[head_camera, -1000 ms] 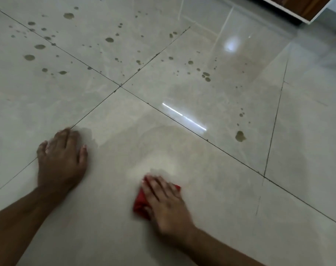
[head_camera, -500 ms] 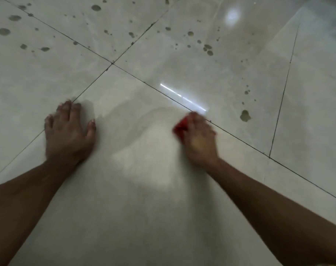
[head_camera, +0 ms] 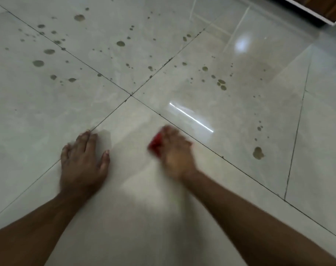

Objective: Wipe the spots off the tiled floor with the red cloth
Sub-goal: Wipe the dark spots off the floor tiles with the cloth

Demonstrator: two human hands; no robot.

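The floor (head_camera: 230,116) is pale glossy tile, split by dark grout lines that cross just ahead of the person's hands. Its far half is scattered with spots (head_camera: 120,43), dull olive-brown, thick on the far-left tiles and thinner toward the right. One larger blot (head_camera: 258,153) sits alone on the right-hand tile, off to the right of the working hand. A bright streak of reflected light lies on that same tile, and a round glare shows farther back. At the far right corner the base of a cabinet (head_camera: 320,10) shows, white-edged with brown wood behind.

Two bare forearms reach in from the near edge. The left hand (head_camera: 82,160) lies flat on the near tile, fingers straight and thumb out to the side, palm pressed down, with its fingertips at the grout line.

The right hand (head_camera: 174,152) is blurred. It bears down on the cloth (head_camera: 156,145), fingers laid over it; I cannot tell whether this grip is curled round the fabric or only pressing flat. The cloth is red, bunched small, mostly hidden under the fingers, its left side poking out. It rests on the near tile, just short of the grout line running toward the right.
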